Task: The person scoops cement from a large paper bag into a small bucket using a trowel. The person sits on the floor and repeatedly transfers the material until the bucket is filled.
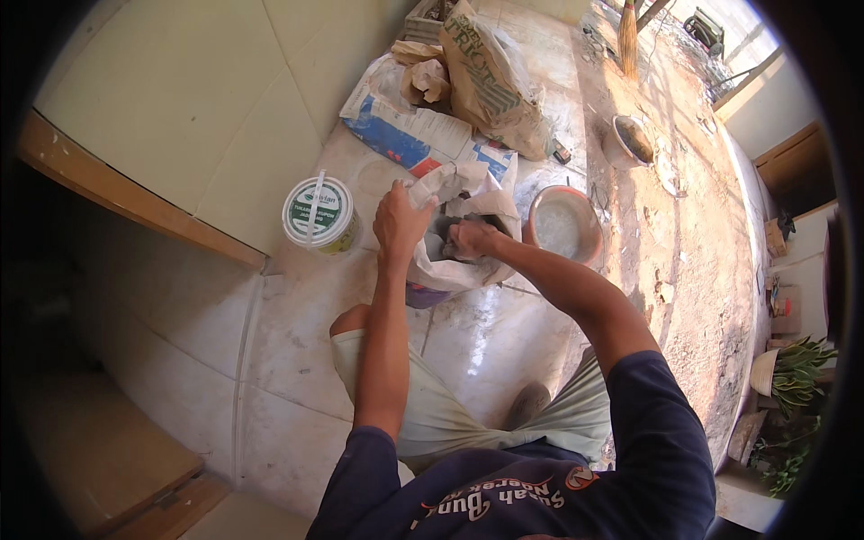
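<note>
In front of me stands an opened paper sack [459,274] with a crumpled rim and grey powder inside. My left hand [402,216] is closed on the sack's left rim. Reaching into the mouth from the right, my right hand [470,238] has its fingers curled; what they hold, if anything, is hidden. A bit of purple [426,295] shows at the sack's base. Just right of the sack sits a round basin [565,225] with whitish contents. To the left is a lidded white and green bucket [319,214].
Behind the sack lie a blue and white bag [396,130] and a tall brown cement bag [493,85]. Farther right, a second basin [628,142] rests on sandy ground near a broom [627,45]. A wall [198,99] borders the left; potted plants [796,373] line the far right.
</note>
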